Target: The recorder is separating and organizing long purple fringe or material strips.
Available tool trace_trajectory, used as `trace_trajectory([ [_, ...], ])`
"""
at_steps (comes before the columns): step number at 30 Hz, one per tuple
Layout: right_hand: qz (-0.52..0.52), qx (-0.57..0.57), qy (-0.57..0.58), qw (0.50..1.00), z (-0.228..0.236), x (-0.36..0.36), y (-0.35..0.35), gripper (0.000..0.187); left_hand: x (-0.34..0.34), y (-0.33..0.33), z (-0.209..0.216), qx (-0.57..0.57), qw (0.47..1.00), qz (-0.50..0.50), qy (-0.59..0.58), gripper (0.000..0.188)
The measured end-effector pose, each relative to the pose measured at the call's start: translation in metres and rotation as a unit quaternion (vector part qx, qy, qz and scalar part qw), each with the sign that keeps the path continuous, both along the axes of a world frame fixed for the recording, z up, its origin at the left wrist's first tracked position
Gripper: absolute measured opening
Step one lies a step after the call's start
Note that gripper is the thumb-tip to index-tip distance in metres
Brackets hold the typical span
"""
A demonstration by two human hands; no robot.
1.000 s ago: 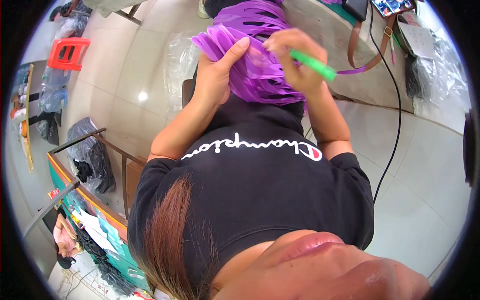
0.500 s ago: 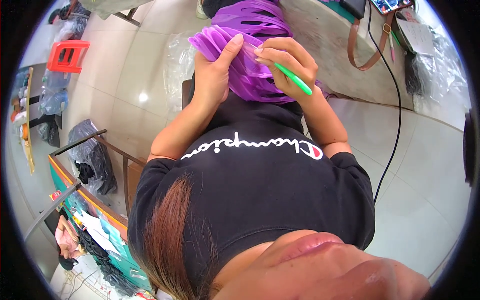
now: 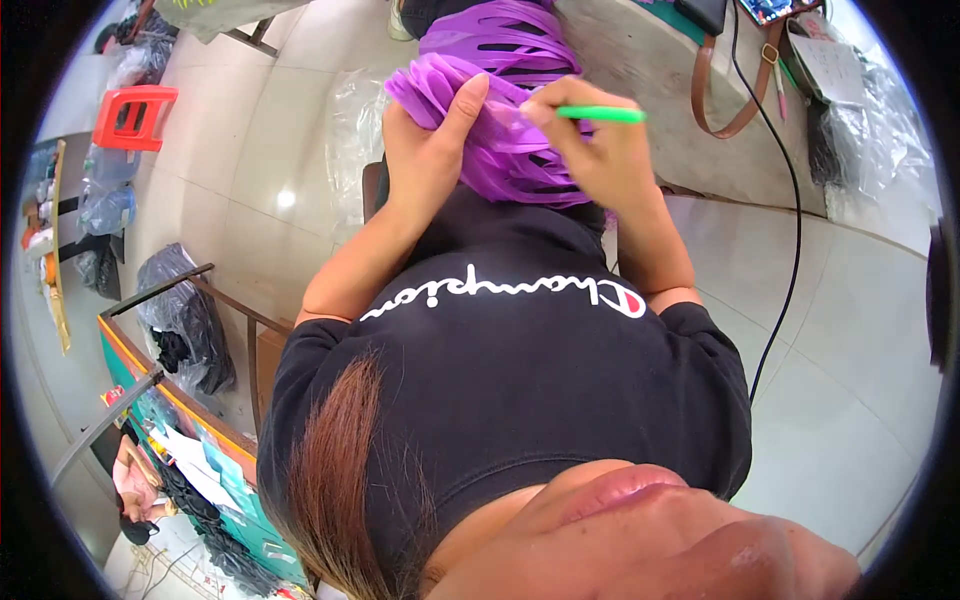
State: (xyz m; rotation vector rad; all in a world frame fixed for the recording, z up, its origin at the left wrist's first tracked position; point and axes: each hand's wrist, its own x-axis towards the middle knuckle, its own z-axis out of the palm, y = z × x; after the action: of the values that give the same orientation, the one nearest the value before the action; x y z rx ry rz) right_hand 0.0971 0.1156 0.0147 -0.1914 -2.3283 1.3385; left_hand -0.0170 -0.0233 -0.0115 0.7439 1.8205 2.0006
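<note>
My left hand (image 3: 432, 140) is closed around a folded bundle of purple fabric (image 3: 430, 85), thumb on top. The fabric runs on as many thin strips across my lap, with dark slits between them. Next to it, my right hand (image 3: 595, 140) is closed on a slim green pen-like tool (image 3: 602, 114), which lies nearly level and points to the right. The right hand is slightly blurred, and its thumb and fingertips touch or nearly touch the edge of the purple bundle. The tool's front end is hidden by the fingers.
A red plastic stool (image 3: 135, 117) stands on the tiled floor at left. Clear plastic sheeting (image 3: 355, 135) lies beside my lap. At right, a brown strap (image 3: 712, 95) and black cable (image 3: 792, 200) hang by a grey surface (image 3: 640, 90). Another person (image 3: 135, 480) is at lower left.
My right hand has turned and moved a little right, so the green tool has swung from slanting downward to nearly level. My left hand still grips the bundle, with slight movement in its folds.
</note>
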Motion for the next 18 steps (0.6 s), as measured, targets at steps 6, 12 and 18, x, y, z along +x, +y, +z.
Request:
trace_trajectory([
  [6,-0.003,-0.069,0.09,0.993,-0.022,-0.021,0.015,0.017,0.0,0.006,0.003,0.044,0.994,-0.041,-0.097,0.016],
  [12,-0.044,-0.061,0.127,0.989,-0.028,-0.022,0.035,0.033,-0.002,0.002,-0.001,0.06,0.99,-0.035,-0.122,0.017],
  [18,-0.067,-0.18,0.068,0.979,-0.024,-0.024,0.026,0.058,-0.006,0.004,-0.01,0.1,0.97,-0.051,-0.214,0.021],
])
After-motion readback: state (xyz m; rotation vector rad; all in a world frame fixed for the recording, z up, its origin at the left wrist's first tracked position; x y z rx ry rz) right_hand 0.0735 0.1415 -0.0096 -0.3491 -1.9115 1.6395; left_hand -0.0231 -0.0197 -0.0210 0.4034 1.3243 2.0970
